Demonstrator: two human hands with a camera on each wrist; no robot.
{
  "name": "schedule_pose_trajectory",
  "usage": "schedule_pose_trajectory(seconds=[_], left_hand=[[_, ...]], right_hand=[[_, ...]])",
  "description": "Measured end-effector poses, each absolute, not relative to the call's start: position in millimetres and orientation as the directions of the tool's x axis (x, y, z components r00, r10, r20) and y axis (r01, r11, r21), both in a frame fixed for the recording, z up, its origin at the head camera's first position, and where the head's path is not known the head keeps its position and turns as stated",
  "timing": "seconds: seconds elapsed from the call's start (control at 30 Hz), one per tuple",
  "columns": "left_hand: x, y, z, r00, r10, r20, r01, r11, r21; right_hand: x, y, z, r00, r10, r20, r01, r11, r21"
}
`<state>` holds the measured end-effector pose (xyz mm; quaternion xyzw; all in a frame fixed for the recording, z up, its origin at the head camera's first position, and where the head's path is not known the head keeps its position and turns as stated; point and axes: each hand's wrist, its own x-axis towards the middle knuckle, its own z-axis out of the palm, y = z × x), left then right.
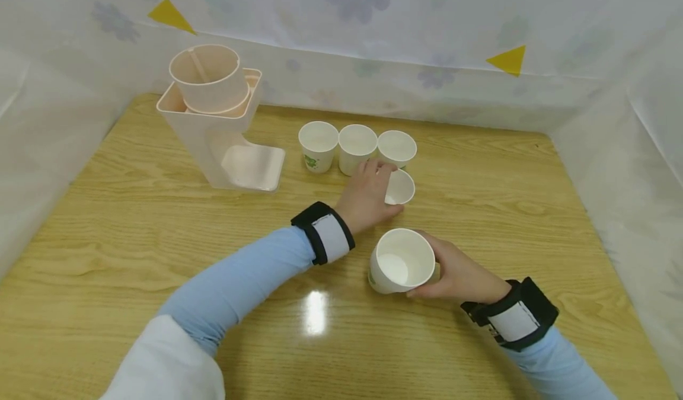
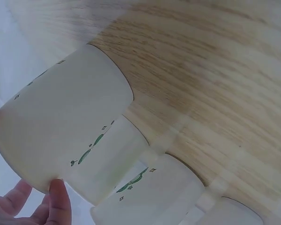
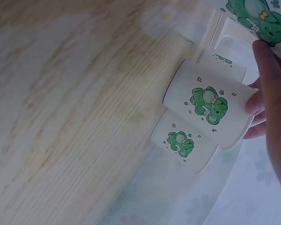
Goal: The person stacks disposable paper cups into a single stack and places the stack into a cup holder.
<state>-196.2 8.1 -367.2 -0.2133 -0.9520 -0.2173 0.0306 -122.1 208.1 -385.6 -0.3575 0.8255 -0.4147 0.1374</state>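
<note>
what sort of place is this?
Probably a makeshift filming booth, hard to be certain: pale flower-printed sheeting hangs behind the yellowish wood-grain table, with two flat yellow triangles, perhaps markers, against that sheeting.

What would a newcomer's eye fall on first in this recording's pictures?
Probably the pale pink appliance at the far left, bulkier than anything near it. Next, the white cup in the right hand, front and centre, then the smaller-looking cup in the left hand, just before a row of three cups. Two yellow triangles also stand out behind.
</note>
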Motion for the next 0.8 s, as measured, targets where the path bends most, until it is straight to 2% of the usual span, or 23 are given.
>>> schedule_pose_trajectory(seconds=[0.8], left_hand=[[-195.1, -0.7, -361.9, -0.907, 0.401, 0.13, 0.417, 0.809, 0.414]], right_hand=[[-120.9, 206.9, -383.9, -0.701, -0.708, 0.083, -0.495, 0.4, -0.771]])
